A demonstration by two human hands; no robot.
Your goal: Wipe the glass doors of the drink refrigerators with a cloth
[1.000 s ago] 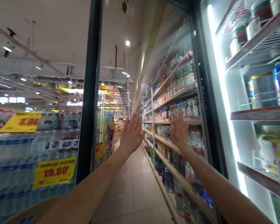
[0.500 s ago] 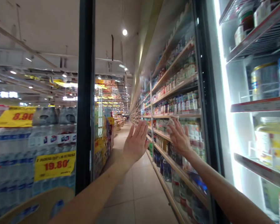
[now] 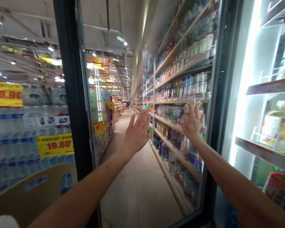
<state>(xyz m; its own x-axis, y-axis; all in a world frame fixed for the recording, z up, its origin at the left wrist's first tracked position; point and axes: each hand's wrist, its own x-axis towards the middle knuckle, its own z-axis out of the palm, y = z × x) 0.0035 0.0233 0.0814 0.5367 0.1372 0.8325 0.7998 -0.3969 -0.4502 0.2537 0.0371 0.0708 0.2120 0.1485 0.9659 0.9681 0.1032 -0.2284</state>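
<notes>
An open glass cooler door (image 3: pixel 72 72) in a dark frame stands in front of me, and the aisle shows through its pane. Fingers stretched and palm toward the pane, my left hand (image 3: pixel 137 131) is open and holds nothing; it appears to lie flat on the glass. Farther right, my right hand (image 3: pixel 192 123) presses a crumpled whitish cloth (image 3: pixel 197 104) against the pane near the door's right frame. Parts of the cloth stick out past the fingertips; the rest is hidden behind the hand.
Right of the door, a lit cooler holds bottles on wire shelves (image 3: pixel 263 148). On the left, packs of bottled water (image 3: pixel 9 139) carry yellow price signs (image 3: pixel 55 145). A beige basket-like container (image 3: pixel 52 190) stands low at left. Tiled floor (image 3: pixel 123 196) runs along the aisle.
My right hand has moved right and slightly up across the glass with the cloth. My left hand stays nearly in place. The view has tilted downward, so the signs and shelves sit higher.
</notes>
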